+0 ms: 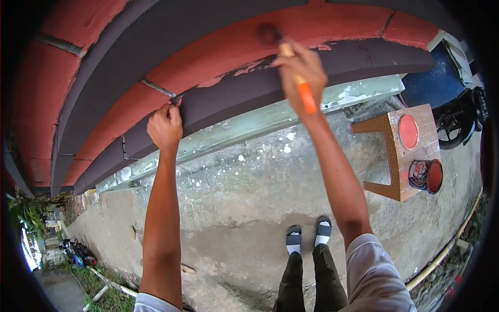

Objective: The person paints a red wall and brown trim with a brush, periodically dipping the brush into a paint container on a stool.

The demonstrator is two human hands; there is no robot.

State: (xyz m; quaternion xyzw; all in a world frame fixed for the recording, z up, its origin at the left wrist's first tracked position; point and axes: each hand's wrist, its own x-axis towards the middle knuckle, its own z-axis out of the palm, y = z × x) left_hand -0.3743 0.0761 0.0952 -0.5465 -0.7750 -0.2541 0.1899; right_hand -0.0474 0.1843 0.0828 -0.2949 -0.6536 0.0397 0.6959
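In my right hand (pixel 304 78) is a paintbrush (pixel 301 86) with a wooden handle and an orange end. Its dark head is blurred by motion and lies over the red painted panel (pixel 228 47). My left hand (pixel 165 126) is closed, its curled fingers on the upper edge of the dark painted board (pixel 223 104), close to a grey joint (pixel 158 88). Red paint shows in uneven patches along that board's upper edge, between the two hands.
A paint can (pixel 417 174) with red inside and a red-coated lid (pixel 408 131) stand on a small table (pixel 396 161) to the right. A pale green ledge (pixel 249 125) runs below the boards. A motorbike (pixel 460 119) stands behind the table. My sandalled feet are on the concrete floor (pixel 234 203).
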